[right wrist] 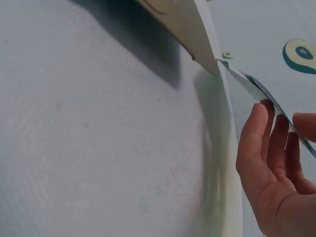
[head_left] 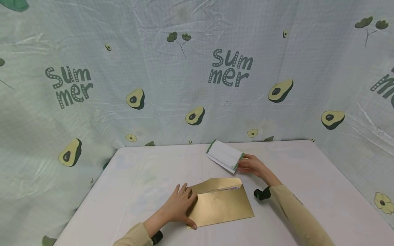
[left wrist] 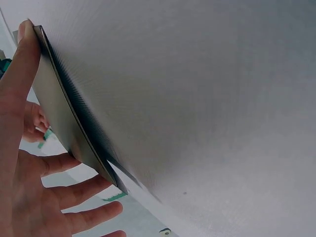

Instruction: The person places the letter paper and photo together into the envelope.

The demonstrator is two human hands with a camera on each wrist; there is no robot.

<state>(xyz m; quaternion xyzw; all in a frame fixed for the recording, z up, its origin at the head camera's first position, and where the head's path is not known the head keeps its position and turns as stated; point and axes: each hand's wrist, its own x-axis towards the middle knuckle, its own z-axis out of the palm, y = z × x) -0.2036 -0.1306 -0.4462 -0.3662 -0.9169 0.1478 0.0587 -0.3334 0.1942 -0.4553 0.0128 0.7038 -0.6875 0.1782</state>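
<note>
Left hand (head_left: 180, 205) splays, fingers (head_left: 183, 189) towards one o'clock, thumb (head_left: 191, 222) towards four; right hand (head_left: 252, 164) pinches, pointing towards ten.

Head view softly, evenly lit. Right-wrist view dimmer; shadow (right wrist: 140, 45) beside the envelope (right wrist: 185, 30), near twelve o'clock, perhaps slightly blurred.

Envelope (head_left: 221, 208): gold, smooth, flap (head_left: 217, 184) open along its far edge
Paper (head_left: 225, 155): white, green-edged, tilted, held just beyond the envelope's flap
</note>
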